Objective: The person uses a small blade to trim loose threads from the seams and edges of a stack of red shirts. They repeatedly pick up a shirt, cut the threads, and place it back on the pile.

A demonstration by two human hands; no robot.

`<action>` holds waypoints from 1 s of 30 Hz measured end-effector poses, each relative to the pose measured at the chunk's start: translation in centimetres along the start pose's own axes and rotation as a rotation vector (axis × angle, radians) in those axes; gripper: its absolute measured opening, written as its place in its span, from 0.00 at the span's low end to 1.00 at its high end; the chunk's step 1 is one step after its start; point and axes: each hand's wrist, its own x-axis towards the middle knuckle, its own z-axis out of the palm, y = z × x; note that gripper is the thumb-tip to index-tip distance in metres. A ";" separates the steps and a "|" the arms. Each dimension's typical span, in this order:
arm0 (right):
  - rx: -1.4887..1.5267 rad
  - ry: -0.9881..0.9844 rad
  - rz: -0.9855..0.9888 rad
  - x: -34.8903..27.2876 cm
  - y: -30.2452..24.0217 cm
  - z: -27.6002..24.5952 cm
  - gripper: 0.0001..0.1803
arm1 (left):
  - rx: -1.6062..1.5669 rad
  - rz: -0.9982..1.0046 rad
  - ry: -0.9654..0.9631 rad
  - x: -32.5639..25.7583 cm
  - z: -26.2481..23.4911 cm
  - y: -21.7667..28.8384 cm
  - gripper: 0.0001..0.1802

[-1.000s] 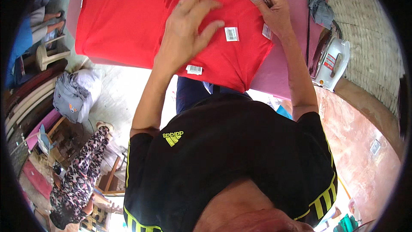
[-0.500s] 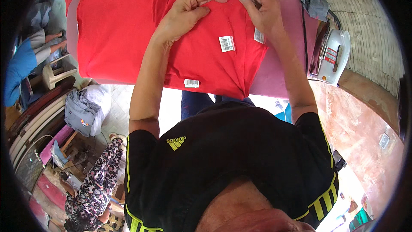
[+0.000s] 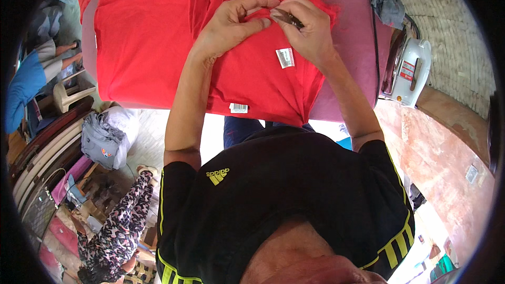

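Note:
Red fabric [image 3: 152,47], folded in layers, covers much of the padded table in front of me. My left hand [image 3: 231,26] pinches a bit of this cloth between thumb and forefinger. Right beside it, my right hand [image 3: 307,29] grips small dark metal thread snips [image 3: 288,18], their tip close to the left fingertips. A white label [image 3: 285,58] lies on the cloth below my right hand, and another label [image 3: 238,108] sits at the near edge. The exact spot between the fingertips is partly hidden.
A white iron [image 3: 410,71] stands at the table's right edge, beside a grey cloth [image 3: 386,4]. A dark cord runs along the purple table cover [image 3: 352,47]. Grey bags [image 3: 102,139] sit on the floor at left. Two other people [image 3: 118,226] are at the left.
My right hand has moved left and down with the snips, meeting my left hand. The cloth between them is now bunched up, and the label by my right wrist is covered.

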 end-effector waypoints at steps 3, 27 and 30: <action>0.039 -0.021 0.143 0.4 0.0 -0.1 0.05 | 0.124 0.054 0.033 0.2 0.0 -0.7 0.18; -0.200 -0.302 0.014 0.6 -0.7 -3.3 0.13 | 0.147 0.065 0.066 0.4 0.2 -1.1 0.09; -0.229 -0.325 0.018 0.9 -0.7 -3.5 0.12 | 0.167 0.057 0.069 0.2 0.2 -1.1 0.08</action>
